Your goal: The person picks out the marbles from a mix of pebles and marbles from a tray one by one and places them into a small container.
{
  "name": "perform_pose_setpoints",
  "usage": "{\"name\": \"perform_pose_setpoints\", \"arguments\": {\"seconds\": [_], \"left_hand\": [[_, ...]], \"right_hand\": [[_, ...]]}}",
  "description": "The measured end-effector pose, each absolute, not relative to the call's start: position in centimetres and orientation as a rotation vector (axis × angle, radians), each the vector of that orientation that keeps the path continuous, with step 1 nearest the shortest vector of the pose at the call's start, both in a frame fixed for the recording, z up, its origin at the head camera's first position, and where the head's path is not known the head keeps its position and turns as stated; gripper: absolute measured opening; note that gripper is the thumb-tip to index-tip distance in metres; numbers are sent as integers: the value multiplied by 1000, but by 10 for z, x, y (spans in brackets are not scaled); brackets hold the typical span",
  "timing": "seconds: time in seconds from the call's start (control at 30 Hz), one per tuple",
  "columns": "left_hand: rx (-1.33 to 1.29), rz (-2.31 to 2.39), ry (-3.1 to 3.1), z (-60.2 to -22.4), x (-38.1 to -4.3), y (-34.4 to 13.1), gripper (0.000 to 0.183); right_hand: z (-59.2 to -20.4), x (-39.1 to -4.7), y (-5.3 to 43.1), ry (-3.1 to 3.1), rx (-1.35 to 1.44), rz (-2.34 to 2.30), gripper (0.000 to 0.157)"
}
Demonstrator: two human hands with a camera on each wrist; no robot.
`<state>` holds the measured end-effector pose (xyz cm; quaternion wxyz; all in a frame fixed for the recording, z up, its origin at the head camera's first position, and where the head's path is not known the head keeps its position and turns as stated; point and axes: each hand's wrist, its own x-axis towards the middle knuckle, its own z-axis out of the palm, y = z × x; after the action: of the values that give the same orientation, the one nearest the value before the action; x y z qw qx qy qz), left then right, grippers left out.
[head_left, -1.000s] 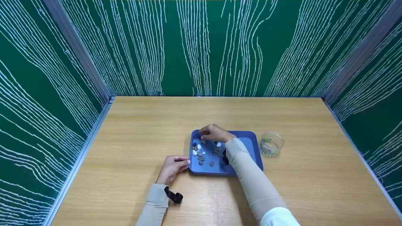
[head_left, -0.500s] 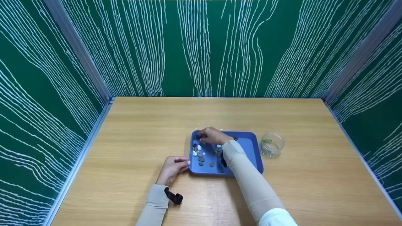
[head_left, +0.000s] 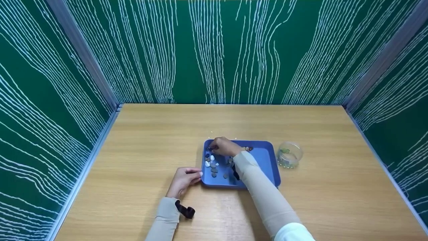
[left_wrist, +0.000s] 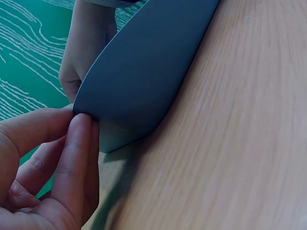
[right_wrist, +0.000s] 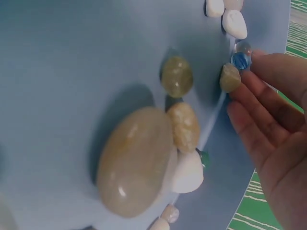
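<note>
In the head view a blue tray [head_left: 267,167] lies on the table, holding pebbles and marbles. My left hand [head_left: 184,180] pinches the tray's near-left rim between thumb and fingers, as the left wrist view also shows. Over the tray's far-left corner is my right hand [head_left: 224,146]. In the right wrist view its thumb and fingertips close around a blue glass marble [right_wrist: 241,61]. A clear marble [right_wrist: 243,46] sits beside that one, and a small olive pebble [right_wrist: 230,78] lies by the fingertips. A large tan pebble [right_wrist: 136,162] and white pebbles [right_wrist: 235,24] lie nearby.
A clear round tub [head_left: 289,155] with greenish marbles inside stands just right of the tray. Tiny pale bits lie on the wooden table [head_left: 150,134] behind the tray. Green walls [head_left: 184,50] with white lines enclose the table's back and sides.
My right hand has moved slightly down and lowered its fingers among the stones in the far-left corner. More pebbles show along the tray's far edge. My left hand stays on the rim.
</note>
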<state>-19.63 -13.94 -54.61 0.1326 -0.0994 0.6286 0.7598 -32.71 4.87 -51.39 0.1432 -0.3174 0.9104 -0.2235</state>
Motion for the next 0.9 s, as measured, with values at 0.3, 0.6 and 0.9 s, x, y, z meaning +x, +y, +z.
{"name": "perform_pose_setpoints", "arguments": {"seconds": [0.3,0.6,0.9], "left_hand": [[-283,2212,1824,-548,-197,-139,33],[-295,2202,1835,-548,-197,-139,32],[-314,2190,1838,-548,-196,-140,31]], "right_hand": [[-514,-325,47,2667,-935,-631,21],[-516,-322,47,2682,-936,-628,19],[-520,-321,47,2703,-986,-608,16]]}}
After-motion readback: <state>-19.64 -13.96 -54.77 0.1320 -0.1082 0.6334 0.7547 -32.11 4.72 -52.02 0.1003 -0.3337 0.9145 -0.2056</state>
